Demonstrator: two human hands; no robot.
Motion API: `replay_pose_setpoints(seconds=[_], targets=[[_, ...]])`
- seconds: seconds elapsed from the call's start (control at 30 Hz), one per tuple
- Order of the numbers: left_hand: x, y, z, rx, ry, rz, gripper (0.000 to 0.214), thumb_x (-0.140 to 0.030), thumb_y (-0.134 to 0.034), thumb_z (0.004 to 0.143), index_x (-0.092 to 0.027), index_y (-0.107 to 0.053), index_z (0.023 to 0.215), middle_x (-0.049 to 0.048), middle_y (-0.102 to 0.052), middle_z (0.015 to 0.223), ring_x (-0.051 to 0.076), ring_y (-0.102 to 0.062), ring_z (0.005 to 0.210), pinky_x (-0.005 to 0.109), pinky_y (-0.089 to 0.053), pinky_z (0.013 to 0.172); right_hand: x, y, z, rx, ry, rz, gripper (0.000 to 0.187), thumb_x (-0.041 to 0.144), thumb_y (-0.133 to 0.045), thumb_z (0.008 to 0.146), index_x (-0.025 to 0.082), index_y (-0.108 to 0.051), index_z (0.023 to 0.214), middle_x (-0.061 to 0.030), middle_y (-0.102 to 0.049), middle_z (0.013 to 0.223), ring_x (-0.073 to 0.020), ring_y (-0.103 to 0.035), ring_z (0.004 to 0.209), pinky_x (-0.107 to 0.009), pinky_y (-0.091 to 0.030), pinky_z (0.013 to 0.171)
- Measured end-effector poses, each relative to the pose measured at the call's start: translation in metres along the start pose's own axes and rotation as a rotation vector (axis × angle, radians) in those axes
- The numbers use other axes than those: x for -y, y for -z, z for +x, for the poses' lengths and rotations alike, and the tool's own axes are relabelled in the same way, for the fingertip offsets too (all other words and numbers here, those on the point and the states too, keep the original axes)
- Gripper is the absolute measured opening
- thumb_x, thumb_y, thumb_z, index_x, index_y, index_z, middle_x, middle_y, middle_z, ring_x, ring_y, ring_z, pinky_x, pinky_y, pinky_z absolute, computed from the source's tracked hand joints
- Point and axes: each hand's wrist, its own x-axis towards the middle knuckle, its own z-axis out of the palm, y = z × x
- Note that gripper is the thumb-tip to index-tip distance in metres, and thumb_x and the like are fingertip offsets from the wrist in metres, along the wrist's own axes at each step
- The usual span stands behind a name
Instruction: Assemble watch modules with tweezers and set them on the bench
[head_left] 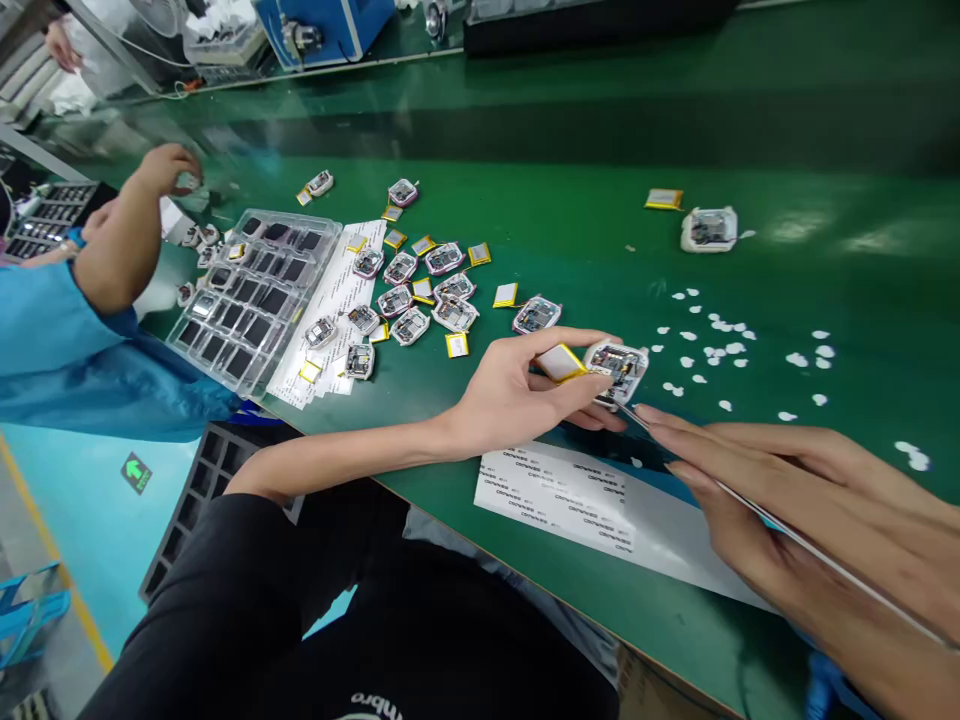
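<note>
My left hand (517,390) grips a white watch housing (626,368) with an exposed circuit board, held tilted above the bench. A yellow-edged battery (561,363) hangs from it by its lead, resting along my left fingers. In my right hand (772,490) are slim metal tweezers (832,570), their tip at the lower edge of the housing; whether it touches is too small to tell. Below my hands lies a printed white sheet (555,500). Small white stickers or pads (724,350) are scattered to the right of the housing.
Several watch housings with batteries (454,315) lie left of my hands, another housing (709,230) at far right. A clear compartment tray (259,290) stands on the bench (525,130). A co-worker's arm (124,240) reaches in at left. A blue box (330,30) sits at the back.
</note>
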Motion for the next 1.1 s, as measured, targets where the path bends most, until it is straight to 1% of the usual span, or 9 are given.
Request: replay_pose_setpoints(seconds=[0.23, 0.33, 0.43, 0.53, 0.63, 0.77, 0.87, 0.93, 1.1], targets=[[0.003, 0.003, 0.002, -0.039, -0.003, 0.016, 0.06, -0.032, -0.091, 0.075, -0.014, -0.066, 0.126, 0.0011, -0.076, 0.084, 0.021, -0.082, 0.079, 0.032, -0.068, 0.08, -0.006, -0.001, 0.0, -0.09, 0.032, -0.077, 0.073, 0.01, -0.068, 0.098, 0.047, -0.048, 0.158, 0.0043, -0.081, 0.112, -0.0188, -0.075, 0.099, -0.037, -0.062, 0.086], [-0.005, 0.011, 0.01, -0.013, -0.022, 0.091, 0.06, -0.03, -0.089, 0.079, -0.015, -0.065, 0.131, -0.002, -0.073, 0.074, 0.018, -0.08, 0.073, 0.031, -0.066, 0.078, -0.022, -0.007, -0.004, -0.147, 0.174, -0.16, 0.078, 0.011, -0.07, 0.096, 0.041, -0.043, 0.162, 0.0022, -0.082, 0.102, -0.0225, -0.075, 0.089, -0.039, -0.062, 0.078], [-0.026, 0.031, 0.038, -0.018, -0.136, 0.341, 0.058, -0.029, -0.084, 0.084, -0.015, -0.064, 0.136, -0.0005, -0.074, 0.075, 0.016, -0.077, 0.072, 0.029, -0.062, 0.075, -0.037, -0.015, -0.007, -0.196, 0.363, -0.195, 0.077, 0.013, -0.068, 0.096, 0.031, -0.04, 0.165, -0.001, -0.082, 0.114, -0.0255, -0.076, 0.094, -0.042, -0.063, 0.08], [-0.057, 0.062, 0.08, -0.302, -0.315, 0.859, 0.04, -0.025, -0.074, 0.093, -0.016, -0.07, 0.131, 0.0047, -0.08, 0.093, 0.017, -0.075, 0.087, 0.029, -0.058, 0.086, -0.043, -0.019, -0.006, -0.251, 0.462, -0.212, 0.068, 0.018, -0.06, 0.101, 0.027, -0.041, 0.165, -0.0016, -0.079, 0.125, -0.0263, -0.077, 0.1, -0.043, -0.064, 0.083], [-0.082, 0.096, 0.116, -0.501, -0.208, 1.273, 0.036, -0.018, -0.066, 0.096, -0.016, -0.073, 0.131, 0.0075, -0.082, 0.103, 0.022, -0.074, 0.1, 0.032, -0.055, 0.096, -0.037, -0.014, 0.0, -0.256, 0.42, -0.256, 0.062, 0.019, -0.06, 0.101, 0.024, -0.047, 0.162, 0.0028, -0.082, 0.114, -0.0228, -0.078, 0.092, -0.038, -0.064, 0.074], [-0.102, 0.14, 0.129, -0.629, -0.144, 1.355, 0.024, -0.018, -0.063, 0.1, -0.015, -0.077, 0.118, 0.0112, -0.08, 0.119, 0.025, -0.07, 0.118, 0.039, -0.052, 0.11, -0.021, 0.0, 0.01, -0.239, 0.411, -0.32, 0.075, 0.014, -0.066, 0.098, 0.026, -0.038, 0.167, 0.0081, -0.083, 0.101, -0.0188, -0.079, 0.084, -0.033, -0.062, 0.067], [-0.114, 0.17, 0.12, -0.793, -0.109, 1.388, 0.034, -0.036, -0.067, 0.103, -0.017, -0.068, 0.132, 0.0124, -0.066, 0.143, 0.028, -0.064, 0.13, 0.053, -0.053, 0.113, -0.015, 0.005, 0.012, -0.254, 0.433, -0.373, 0.077, 0.013, -0.069, 0.098, 0.023, -0.037, 0.167, 0.0086, -0.083, 0.098, -0.0177, -0.079, 0.084, -0.031, -0.062, 0.068], [-0.121, 0.186, 0.113, -0.863, -0.047, 1.381, 0.042, -0.041, -0.068, 0.102, -0.017, -0.064, 0.137, 0.0129, -0.064, 0.144, 0.028, -0.065, 0.128, 0.054, -0.058, 0.108, -0.015, 0.004, 0.01, -0.265, 0.439, -0.388, 0.074, 0.013, -0.068, 0.098, 0.02, -0.04, 0.166, 0.0072, -0.083, 0.101, -0.0179, -0.079, 0.087, -0.032, -0.062, 0.071], [-0.126, 0.195, 0.099, -0.893, 0.027, 1.292, 0.042, -0.041, -0.069, 0.102, -0.017, -0.064, 0.136, 0.0122, -0.065, 0.14, 0.027, -0.068, 0.122, 0.051, -0.061, 0.103, -0.019, -0.002, 0.007, -0.287, 0.445, -0.367, 0.071, 0.01, -0.067, 0.099, 0.023, -0.042, 0.164, 0.0065, -0.083, 0.106, -0.018, -0.078, 0.092, -0.03, -0.059, 0.075]])
